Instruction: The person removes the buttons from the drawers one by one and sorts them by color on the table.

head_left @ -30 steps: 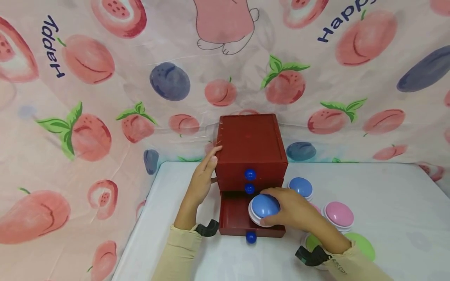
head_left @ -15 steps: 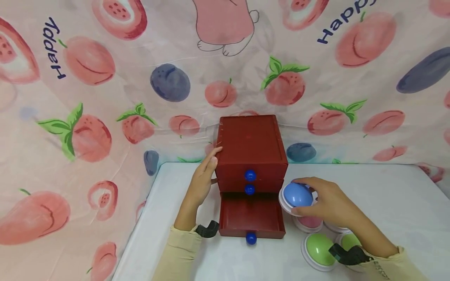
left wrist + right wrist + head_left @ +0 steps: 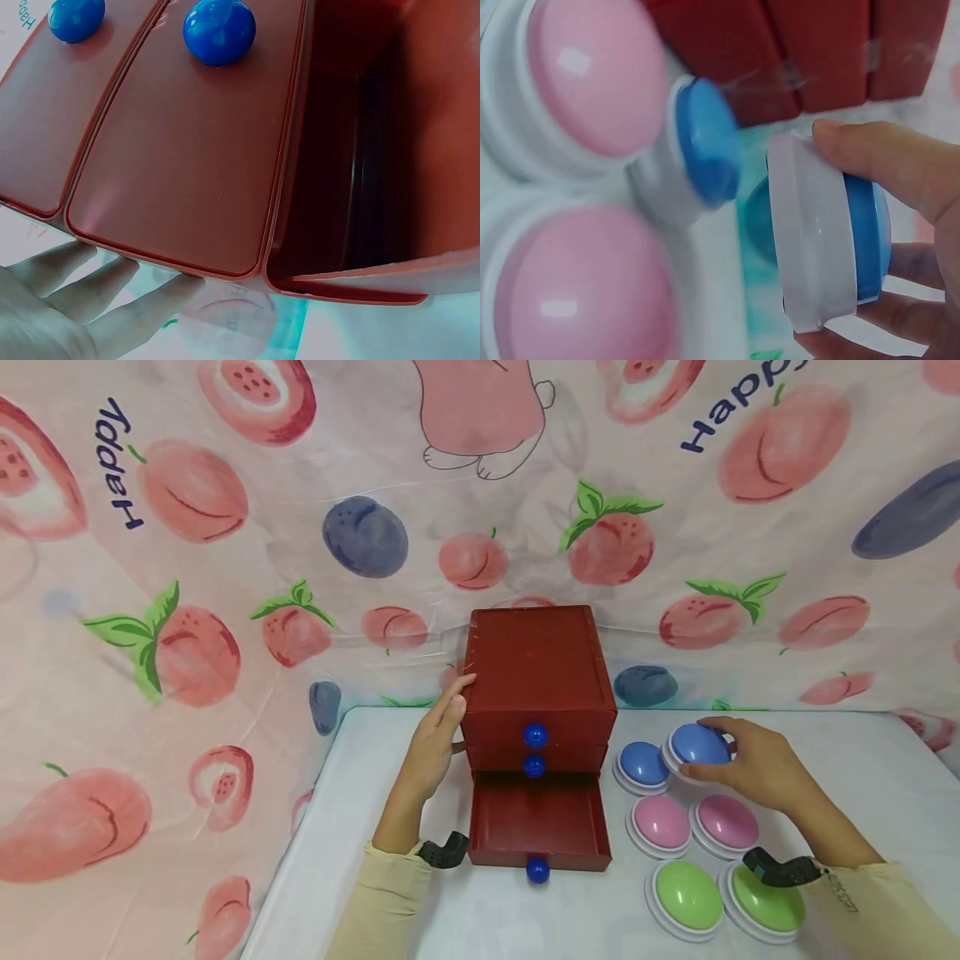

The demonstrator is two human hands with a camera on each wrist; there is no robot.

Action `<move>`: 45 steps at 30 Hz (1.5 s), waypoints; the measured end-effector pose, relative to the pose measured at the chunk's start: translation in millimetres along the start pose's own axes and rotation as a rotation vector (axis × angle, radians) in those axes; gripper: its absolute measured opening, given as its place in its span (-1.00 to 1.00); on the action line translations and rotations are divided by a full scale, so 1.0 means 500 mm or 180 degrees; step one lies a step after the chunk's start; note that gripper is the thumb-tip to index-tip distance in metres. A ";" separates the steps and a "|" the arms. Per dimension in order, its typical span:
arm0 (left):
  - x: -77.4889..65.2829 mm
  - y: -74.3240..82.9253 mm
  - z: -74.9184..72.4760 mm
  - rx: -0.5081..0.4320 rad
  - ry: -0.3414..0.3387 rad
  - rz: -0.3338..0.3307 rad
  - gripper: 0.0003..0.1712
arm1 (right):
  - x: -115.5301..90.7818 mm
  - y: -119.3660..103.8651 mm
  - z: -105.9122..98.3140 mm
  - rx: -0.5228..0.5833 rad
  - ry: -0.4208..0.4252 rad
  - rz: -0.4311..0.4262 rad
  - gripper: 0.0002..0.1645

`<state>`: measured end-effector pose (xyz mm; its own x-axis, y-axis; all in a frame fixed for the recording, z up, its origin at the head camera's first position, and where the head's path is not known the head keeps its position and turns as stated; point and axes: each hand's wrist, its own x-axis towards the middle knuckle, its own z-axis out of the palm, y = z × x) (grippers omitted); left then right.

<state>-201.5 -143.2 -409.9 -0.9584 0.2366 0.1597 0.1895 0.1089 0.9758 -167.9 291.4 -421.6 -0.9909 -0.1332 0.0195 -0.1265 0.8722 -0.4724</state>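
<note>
My right hand point(image 3: 765, 768) grips a round push button with a blue dome and white base point(image 3: 699, 745) by its rim. In the right wrist view this blue button point(image 3: 814, 232) is tipped on its side between thumb and fingers, held above the table. My left hand point(image 3: 429, 747) rests with straight fingers against the left side of a dark red drawer cabinet point(image 3: 536, 660). Its bottom drawer point(image 3: 536, 814) is pulled out and holds nothing. In the left wrist view, the left fingers point(image 3: 135, 311) lie along the cabinet's side.
Left of the held button stands another blue button point(image 3: 643, 763). Nearer are a pink button point(image 3: 660, 822), a second pink one point(image 3: 727, 821), a green button point(image 3: 688, 894) and a second green one point(image 3: 768, 897). Fruit-printed cloth point(image 3: 397, 693) hangs behind the white table point(image 3: 360, 827).
My right hand has lifted the blue button out of the bottom drawer and carried it right, to beside the other blue button. The left hand has stayed against the cabinet.
</note>
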 end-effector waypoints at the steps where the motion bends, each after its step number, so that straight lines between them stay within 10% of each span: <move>1: 0.000 0.000 0.000 -0.0001 0.0001 -0.0002 -0.50 | 0.003 0.008 0.003 -0.0027 -0.0002 0.0008 0.13; 19: -0.001 0.000 0.001 -0.0023 -0.0004 -0.0011 -0.50 | 0.039 0.083 0.046 -0.0266 -0.0355 0.0342 0.15; 45: -0.001 0.001 0.000 -0.0008 -0.0001 -0.0020 -0.50 | 0.031 0.069 0.041 -0.0192 -0.0310 0.0337 0.17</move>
<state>-200.9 -143.0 -409.3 -0.9595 0.2363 0.1534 0.1828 0.1079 0.9772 -186.5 310.0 -455.6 -0.9901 -0.0815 -0.1146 -0.0270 0.9101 -0.4136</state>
